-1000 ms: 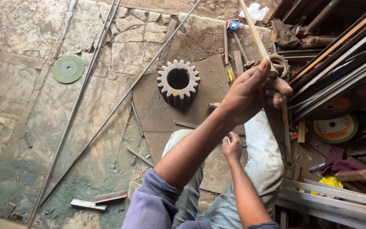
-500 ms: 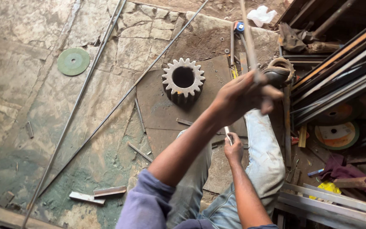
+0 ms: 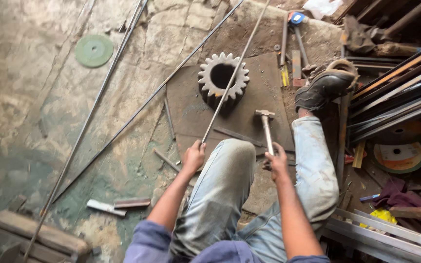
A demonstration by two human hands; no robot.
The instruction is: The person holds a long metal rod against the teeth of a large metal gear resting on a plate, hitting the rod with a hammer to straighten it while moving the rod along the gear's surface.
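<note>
Rod (image 3: 232, 78), long and thin, is what my left hand (image 3: 193, 157) is clenched around at its near end; from there it runs up and away across the open bore of the toothed gear (image 3: 223, 80) and on past the top of the view. Largest of all is the stone floor (image 3: 35, 97) I sit on, worn and stained, with two more long rods (image 3: 118, 122) lying slantwise over it. On the floor lies a dark steel plate (image 3: 264, 92), and the gear stands on it, upright on its flat face, its hollow middle holding nothing but shadow where the rod crosses above. My legs in pale jeans (image 3: 220, 195) stretch over the plate's near edge, and my black shoe (image 3: 323, 87) rests at its far right corner, beside a stack of metal bars (image 3: 400, 92). My right hand (image 3: 276, 163) is closed on the handle of a hammer (image 3: 266, 127), whose head points away from me and sits over the plate, near the gear but apart from it. A green grinding disc (image 3: 94, 50) lies well off to the left on the floor. Two short flat offcuts (image 3: 120, 204) lie near my left elbow.
</note>
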